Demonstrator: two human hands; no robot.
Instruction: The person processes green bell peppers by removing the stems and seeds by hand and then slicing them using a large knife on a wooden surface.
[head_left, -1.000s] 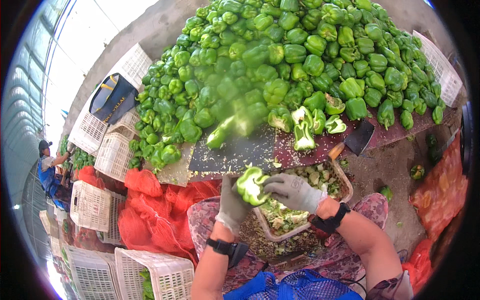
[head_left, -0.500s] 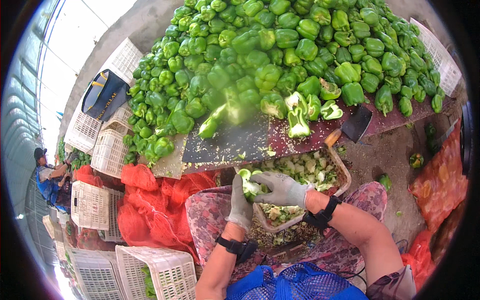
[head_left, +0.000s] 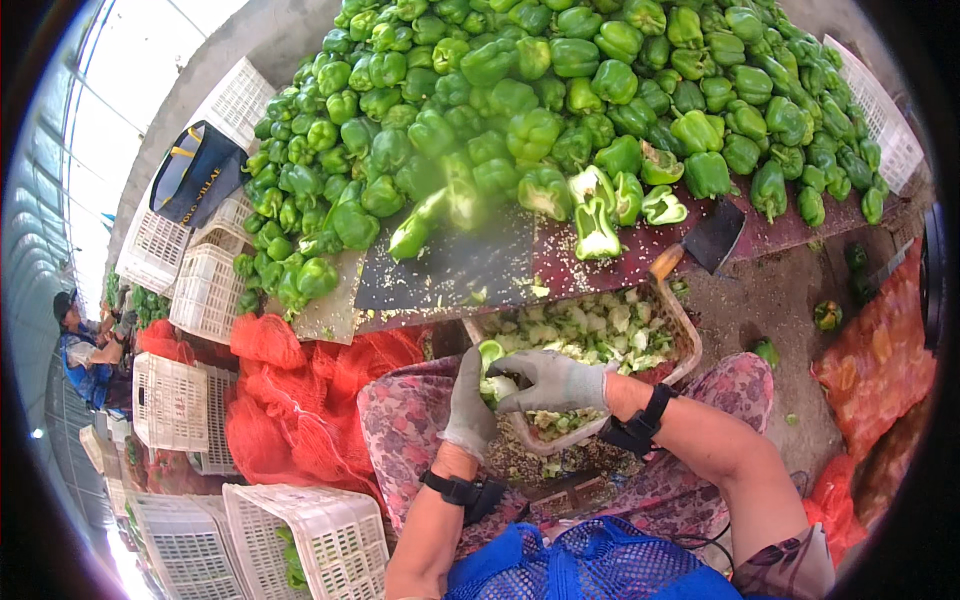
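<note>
Both my hands wear pale grey gloves. My left hand grips a cut green bell pepper, its pale hollow inside facing up. My right hand is at the pepper's right side, fingers bent in against it; what the fingertips pinch is hidden. Just below and beyond the hands, a light plastic crate holds pale pepper cores and scraps. On the board ahead lie cut pepper pieces and scattered seeds. A cleaver with a wooden handle rests at the board's right side.
A large heap of whole green peppers rises behind the board. Red mesh sacks and white plastic crates stand to my left. A dark bag sits on crates at far left, and a person works beyond. A filled mesh sack lies at right.
The view has shifted slightly. My right fingers have moved a little lower along the cut pepper, while my left hand keeps its hold.
</note>
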